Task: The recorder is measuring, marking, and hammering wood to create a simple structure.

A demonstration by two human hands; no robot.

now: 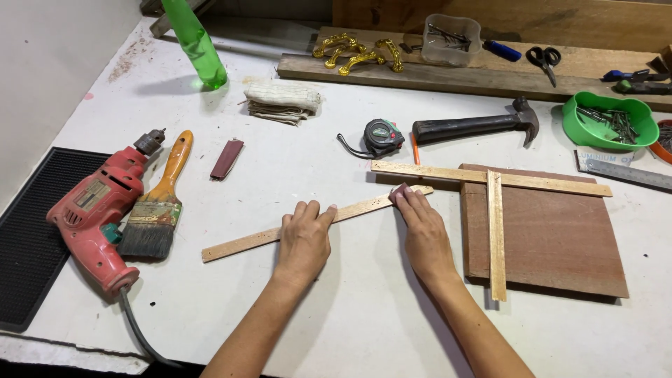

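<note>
Head view, looking down on the white worktable (364, 308): a thin wooden strip (238, 243) lies flat and slanted across the middle of the table, its far end rising toward the brown board. The left hand (303, 241) presses down on the strip's middle with fingers spread flat over it, not curled around it, evidently to pin it against sliding. The right hand (423, 234) sits at the strip's upper end, fingertips closed on a small reddish sanding piece (401, 192) laid against the wood; the hold looks like a pinch, though the underside is hidden. Just right of the strip lies a brown board (553, 241) carrying two more pale strips crossed in a T (495, 231), touching the board and overhanging its near edge. Left of the strip, well apart, rest a wide paintbrush (157, 203) and a red electric drill (94, 210) beside a black ribbed mat (31, 238) at the table's left edge. Beyond the strip lie a tape measure (381, 136), a hammer (476, 126), a folded cloth (282, 101), a small dark red piece (227, 159) and a green bottle (196, 45). Farther right of the board stand a green bowl of nails (609, 120) and a steel ruler (626, 173). Bare table surface shows on the near side of the strip and between it and the paintbrush, leaving room for strokes along its length; the board crowds its upper end.
</note>
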